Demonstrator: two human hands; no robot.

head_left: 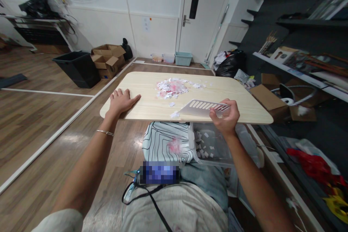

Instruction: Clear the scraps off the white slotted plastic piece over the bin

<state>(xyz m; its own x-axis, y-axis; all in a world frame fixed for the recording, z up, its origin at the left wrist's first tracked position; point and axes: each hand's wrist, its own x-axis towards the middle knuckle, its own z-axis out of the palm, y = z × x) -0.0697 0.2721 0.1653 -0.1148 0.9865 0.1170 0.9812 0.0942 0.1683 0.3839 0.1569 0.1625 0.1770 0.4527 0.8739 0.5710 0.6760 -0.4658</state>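
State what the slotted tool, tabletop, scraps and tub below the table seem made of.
Slotted tool: stiff plastic or painted metal, a thin, smooth, pale sheet. Tabletop: wood or wood-look laminate, smooth, with pale grain. Scraps: probably paper, matte, thin and flat. Tub: likely plastic, slightly glossy, with see-through walls.

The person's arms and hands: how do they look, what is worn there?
The left hand and right hand wear no gloves. The left arm wears a thin silvery bracelet and, higher up, a pale sleeve. The right arm shows neither.
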